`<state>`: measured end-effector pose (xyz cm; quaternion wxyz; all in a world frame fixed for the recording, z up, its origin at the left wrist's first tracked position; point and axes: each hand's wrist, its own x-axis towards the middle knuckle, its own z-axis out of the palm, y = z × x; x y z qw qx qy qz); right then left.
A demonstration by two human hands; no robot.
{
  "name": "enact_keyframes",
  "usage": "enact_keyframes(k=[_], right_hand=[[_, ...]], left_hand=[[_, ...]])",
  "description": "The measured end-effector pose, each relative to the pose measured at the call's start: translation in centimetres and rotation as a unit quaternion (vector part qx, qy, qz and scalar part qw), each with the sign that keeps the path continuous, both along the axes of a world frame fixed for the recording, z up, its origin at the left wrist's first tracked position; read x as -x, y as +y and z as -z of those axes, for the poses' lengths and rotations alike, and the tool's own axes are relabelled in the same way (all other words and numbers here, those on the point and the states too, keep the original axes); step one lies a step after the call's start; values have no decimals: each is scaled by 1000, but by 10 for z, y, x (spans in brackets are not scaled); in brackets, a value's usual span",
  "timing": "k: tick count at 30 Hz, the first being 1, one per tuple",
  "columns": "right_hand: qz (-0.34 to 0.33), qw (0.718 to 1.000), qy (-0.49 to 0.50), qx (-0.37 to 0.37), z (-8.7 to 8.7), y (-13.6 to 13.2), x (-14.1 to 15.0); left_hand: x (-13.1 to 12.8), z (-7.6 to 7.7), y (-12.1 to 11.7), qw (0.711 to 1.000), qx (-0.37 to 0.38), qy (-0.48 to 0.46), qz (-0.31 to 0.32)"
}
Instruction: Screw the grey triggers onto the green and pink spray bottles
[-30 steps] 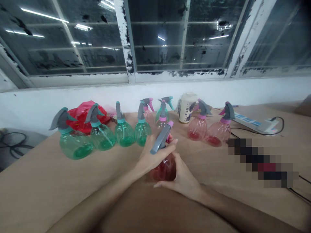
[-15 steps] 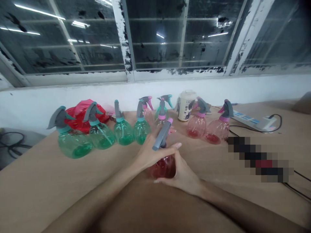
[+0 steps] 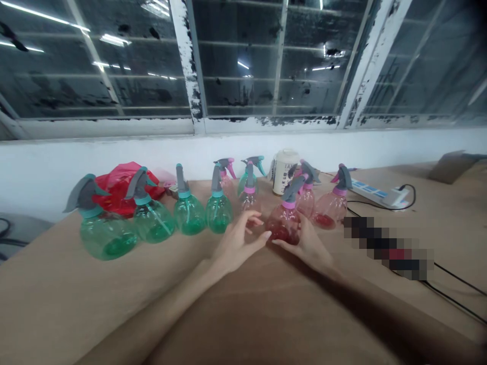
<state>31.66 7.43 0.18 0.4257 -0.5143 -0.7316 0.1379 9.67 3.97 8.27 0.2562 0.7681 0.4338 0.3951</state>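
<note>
Head view: my right hand (image 3: 312,246) grasps the pink spray bottle (image 3: 280,230) low on its body, with the thumb along the near side and the fingers round the right side. My left hand (image 3: 239,243) is unclenched and holds nothing; its fingers are loosely curled, and its thumb tip lies at the bottle's left side. Contact between that thumb and the bottle cannot be determined.

The bottle is positioned ahead of me, slightly right of centre, over the table (image 3: 95,299). It has a grey spray head and a pink collar, stands nearly upright, and contains dark red liquid. I cannot tell whether its base bears on the table.

Adjacent items: a second pink bottle (image 3: 306,203) is partly hidden directly behind the grasped one; a third pink bottle (image 3: 329,213) is located to its right. A clear pink bottle (image 3: 250,201) is located just beyond my left fingertips. Four green bottles (image 3: 189,215) form a row to the left. A printed cup (image 3: 283,172) stands near the wall; a white power strip (image 3: 375,192) lies at far right.
</note>
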Motion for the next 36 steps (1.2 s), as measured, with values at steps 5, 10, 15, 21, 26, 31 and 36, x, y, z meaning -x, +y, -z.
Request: enact_keyframes(k=[5, 10, 15, 21, 26, 31, 36], right_hand=[[121, 988, -94, 31, -17, 25, 12], [156, 976, -122, 88, -33, 33, 26], [177, 962, -157, 134, -50, 38, 38], [180, 953, -182, 162, -67, 46, 46], [157, 958, -174, 165, -75, 39, 26], [139, 963, -166, 160, -73, 33, 9], [147, 963, -157, 160, -70, 38, 21]], left_hand=[[-6, 24, -4, 997, 0, 76, 0], [-11, 43, -8, 992, 13, 122, 14], [-12, 48, -7, 990, 11, 140, 23], [-12, 51, -6, 987, -9, 158, 30], [-11, 54, -6, 984, -30, 172, 31], [-12, 55, -5, 982, -47, 181, 29], [-13, 54, -6, 979, -59, 192, 22]])
